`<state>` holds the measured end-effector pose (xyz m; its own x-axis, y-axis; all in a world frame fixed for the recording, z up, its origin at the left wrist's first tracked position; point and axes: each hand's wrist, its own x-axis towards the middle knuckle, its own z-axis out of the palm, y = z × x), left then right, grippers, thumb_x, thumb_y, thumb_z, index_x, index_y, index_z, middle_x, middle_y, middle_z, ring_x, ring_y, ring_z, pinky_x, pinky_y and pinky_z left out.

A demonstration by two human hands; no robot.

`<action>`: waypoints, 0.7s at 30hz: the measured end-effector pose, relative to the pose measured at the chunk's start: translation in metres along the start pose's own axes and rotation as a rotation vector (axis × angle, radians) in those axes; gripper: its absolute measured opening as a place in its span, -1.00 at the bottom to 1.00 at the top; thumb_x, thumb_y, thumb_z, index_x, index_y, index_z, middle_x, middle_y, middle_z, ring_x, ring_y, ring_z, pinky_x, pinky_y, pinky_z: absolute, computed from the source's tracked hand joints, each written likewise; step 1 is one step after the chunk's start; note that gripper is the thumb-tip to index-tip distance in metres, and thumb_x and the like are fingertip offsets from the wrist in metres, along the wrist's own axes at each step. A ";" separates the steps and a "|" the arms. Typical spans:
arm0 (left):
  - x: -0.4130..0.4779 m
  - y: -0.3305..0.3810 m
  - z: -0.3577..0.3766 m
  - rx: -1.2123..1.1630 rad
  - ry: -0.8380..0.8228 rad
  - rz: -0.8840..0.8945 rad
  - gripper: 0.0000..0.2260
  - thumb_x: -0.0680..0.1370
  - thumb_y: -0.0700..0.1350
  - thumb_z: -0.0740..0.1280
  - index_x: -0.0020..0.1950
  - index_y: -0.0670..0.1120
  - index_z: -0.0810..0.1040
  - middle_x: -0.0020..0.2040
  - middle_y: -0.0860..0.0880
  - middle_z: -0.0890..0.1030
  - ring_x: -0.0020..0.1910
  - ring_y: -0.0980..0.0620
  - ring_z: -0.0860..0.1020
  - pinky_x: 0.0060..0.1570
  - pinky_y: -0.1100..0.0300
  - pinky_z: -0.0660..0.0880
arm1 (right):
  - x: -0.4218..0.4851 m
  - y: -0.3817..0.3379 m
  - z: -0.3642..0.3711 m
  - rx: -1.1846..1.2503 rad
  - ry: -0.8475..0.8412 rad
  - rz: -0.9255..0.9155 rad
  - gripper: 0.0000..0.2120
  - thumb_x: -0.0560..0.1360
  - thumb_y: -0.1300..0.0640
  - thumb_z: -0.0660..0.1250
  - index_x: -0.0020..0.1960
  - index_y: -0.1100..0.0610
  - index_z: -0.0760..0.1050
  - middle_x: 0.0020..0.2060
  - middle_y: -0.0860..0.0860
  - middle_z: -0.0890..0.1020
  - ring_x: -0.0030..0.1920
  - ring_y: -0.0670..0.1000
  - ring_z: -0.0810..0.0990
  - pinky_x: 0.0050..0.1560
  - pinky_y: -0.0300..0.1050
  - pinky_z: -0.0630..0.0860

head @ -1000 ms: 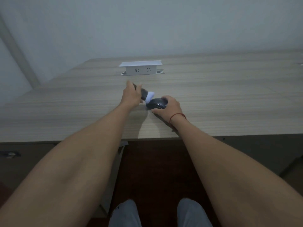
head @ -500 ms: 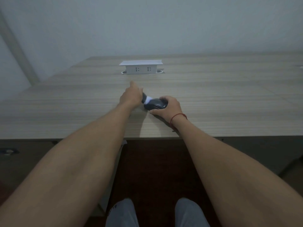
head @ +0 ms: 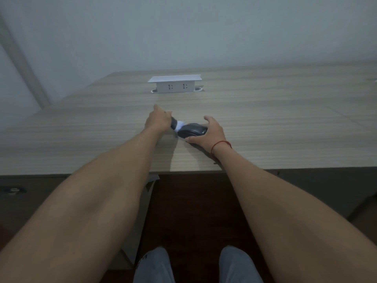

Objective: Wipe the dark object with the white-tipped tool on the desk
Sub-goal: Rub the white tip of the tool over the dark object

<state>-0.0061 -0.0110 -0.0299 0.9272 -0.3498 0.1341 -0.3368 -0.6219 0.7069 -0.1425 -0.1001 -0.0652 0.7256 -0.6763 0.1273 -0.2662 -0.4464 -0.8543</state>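
Observation:
A dark computer mouse (head: 191, 130) lies on the wooden desk (head: 265, 129) near its front edge. My right hand (head: 208, 132) grips the mouse from the right side, thumb under it and fingers curled over its far end. My left hand (head: 158, 121) is closed around the dark handle of a white-tipped brush tool (head: 177, 126). The white tip touches the left end of the mouse. Most of the handle is hidden inside my fist.
A white pop-up socket box (head: 175, 84) stands further back on the desk, beyond both hands. The desk's front edge (head: 306, 168) runs just behind my forearms, with dark floor and my knees below. A pale wall rises behind the desk.
My left hand has drawn the white tip along the mouse's left end. My right hand's fingers have lifted a little over the mouse's far side while still holding it.

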 end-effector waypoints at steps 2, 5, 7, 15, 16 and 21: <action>0.000 0.007 0.003 -0.219 -0.034 0.059 -0.64 0.63 0.02 0.18 0.23 -0.27 0.39 0.15 -0.29 0.57 -0.12 -0.13 0.56 -0.09 0.02 0.52 | 0.000 -0.001 0.001 0.003 -0.004 0.008 -0.06 0.24 0.04 0.60 0.49 0.06 0.19 0.33 0.06 0.47 0.32 0.12 0.45 0.33 0.09 0.43; -0.002 0.014 0.013 -0.266 -0.093 0.083 -0.70 0.63 0.02 0.17 0.13 -0.23 0.39 0.09 -0.34 0.58 -0.18 -0.13 0.57 -0.16 0.10 0.52 | 0.000 -0.001 0.002 0.005 -0.010 0.020 -0.07 0.23 0.02 0.60 0.48 0.05 0.21 0.33 0.07 0.47 0.30 0.12 0.46 0.31 0.10 0.44; -0.004 0.012 0.012 -0.138 -0.059 0.061 -0.67 0.64 -0.01 0.15 0.24 -0.25 0.36 0.19 -0.30 0.55 0.09 -0.25 0.57 0.10 0.00 0.52 | -0.001 0.000 0.002 -0.018 0.005 0.028 -0.08 0.22 -0.03 0.60 0.46 0.04 0.23 0.32 0.05 0.49 0.29 0.11 0.47 0.31 0.11 0.44; -0.007 0.004 0.014 -0.283 -0.066 0.084 -0.66 0.64 0.05 0.15 0.09 -0.25 0.42 -0.20 -0.23 0.55 -0.46 0.01 0.46 -0.39 0.18 0.39 | -0.005 -0.006 0.005 -0.182 0.280 0.056 -0.68 0.55 -0.13 0.21 0.09 0.08 0.55 -0.01 0.04 0.63 -0.08 0.07 0.51 0.02 -0.05 0.47; -0.009 0.005 0.018 -0.265 -0.084 0.066 -0.64 0.64 0.05 0.14 0.14 -0.26 0.41 -0.13 -0.27 0.57 -0.42 -0.02 0.51 -0.38 0.17 0.42 | -0.005 -0.007 0.005 -0.174 0.305 0.066 -0.66 0.58 -0.09 0.11 0.03 0.10 0.57 -0.03 0.09 0.64 -0.14 0.08 0.48 -0.05 -0.06 0.43; -0.008 0.005 0.020 0.000 -0.040 0.022 -0.62 0.64 -0.01 0.15 0.33 -0.26 0.31 0.26 -0.31 0.51 0.22 -0.29 0.51 0.17 -0.05 0.46 | -0.006 -0.005 0.001 -0.187 0.343 0.060 -0.64 0.58 -0.06 0.13 -0.06 0.10 0.64 -0.20 0.07 0.63 -0.19 0.09 0.54 -0.18 -0.12 0.41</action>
<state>-0.0182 -0.0254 -0.0418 0.9122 -0.3913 0.1216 -0.3572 -0.6140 0.7038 -0.1452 -0.0937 -0.0622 0.4592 -0.8469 0.2683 -0.4356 -0.4779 -0.7628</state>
